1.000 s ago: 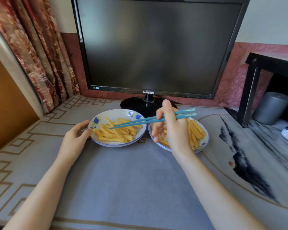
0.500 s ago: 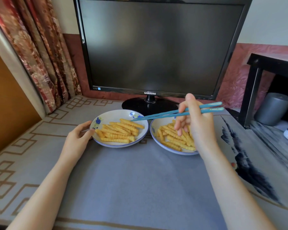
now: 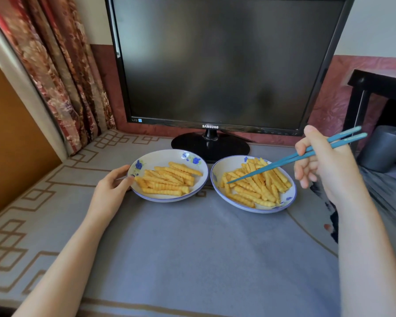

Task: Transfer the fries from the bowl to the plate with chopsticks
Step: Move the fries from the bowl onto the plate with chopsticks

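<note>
From the head view, two white dishes with blue flowers on the rim stood side by side on the counter (image 3: 192, 248), almost touching, in front of the monitor (image 3: 226, 60). Both looked equally shallow, so I could not tell which one was the bowl and which was the plate. The left dish (image 3: 160, 157) carried a smaller heap of crinkle fries (image 3: 167, 179). The right dish (image 3: 223, 167) carried a bigger heap (image 3: 256, 186).

The left hand (image 3: 111, 191) held the left dish at its near-left rim, the thumb on top of the rim and the other fingers curled round the outer edge.

The right hand (image 3: 325, 165) was raised just to the right of the right dish. It gripped a pair of blue chopsticks (image 3: 290, 159) near their upper ends. The chopsticks sloped down to the left over the right dish. Their tips lay close together among the fries at the left part of that dish. Whether they pinched a fry, I could not tell.

The monitor screen was dark, and the word SAMSUNG (image 3: 210, 126) was printed in white on the lower frame. A small blue sticker (image 3: 140, 120) sat at the lower left corner; the tiny mark beside it was too small to read.

A flowered curtain (image 3: 62, 72) hung at the left. At the right stood a black stand (image 3: 375, 81) with a grey can (image 3: 384, 147) under it.
</note>
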Demonstrator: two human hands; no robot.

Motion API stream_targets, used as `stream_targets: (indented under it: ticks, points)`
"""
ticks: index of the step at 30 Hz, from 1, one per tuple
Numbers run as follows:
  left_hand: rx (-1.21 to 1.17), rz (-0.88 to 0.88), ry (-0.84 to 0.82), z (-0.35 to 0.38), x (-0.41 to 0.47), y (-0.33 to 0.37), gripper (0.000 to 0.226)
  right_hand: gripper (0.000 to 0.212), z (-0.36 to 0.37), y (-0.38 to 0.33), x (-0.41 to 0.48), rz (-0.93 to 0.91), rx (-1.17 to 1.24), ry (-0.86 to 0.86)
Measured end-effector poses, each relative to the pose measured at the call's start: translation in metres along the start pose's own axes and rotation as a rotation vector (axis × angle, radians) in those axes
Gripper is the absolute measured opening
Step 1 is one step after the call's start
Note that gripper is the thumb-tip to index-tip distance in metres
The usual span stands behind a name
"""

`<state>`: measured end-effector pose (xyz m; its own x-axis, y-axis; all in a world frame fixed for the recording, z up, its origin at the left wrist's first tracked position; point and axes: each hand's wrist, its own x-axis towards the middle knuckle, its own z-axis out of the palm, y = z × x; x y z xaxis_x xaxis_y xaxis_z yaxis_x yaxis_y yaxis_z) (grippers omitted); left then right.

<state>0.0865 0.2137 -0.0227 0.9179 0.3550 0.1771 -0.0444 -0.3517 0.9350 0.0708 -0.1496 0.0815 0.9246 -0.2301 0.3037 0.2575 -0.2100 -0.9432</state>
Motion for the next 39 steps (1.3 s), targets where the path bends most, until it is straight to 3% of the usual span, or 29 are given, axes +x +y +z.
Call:
stream_targets:
  ticks: [13,25,31,39]
  points:
    - [0.005,-0.002,0.008,0.001,-0.001,0.001,0.032,0.044,0.011,0.001,-0.002,0.009,-0.034,-0.080]
    - [-0.012,-0.010,0.003,0.000,0.001,-0.002,0.030,0.041,0.027,-0.004,-0.006,-0.022,0.196,0.183]
    - [0.001,0.002,0.001,0.001,0.000,0.000,0.031,0.043,0.081,0.009,-0.022,-0.072,0.227,0.043]
    - [-0.002,-0.005,-0.004,0.000,0.000,-0.001,0.031,0.040,0.100,0.022,-0.030,-0.138,0.096,-0.112]
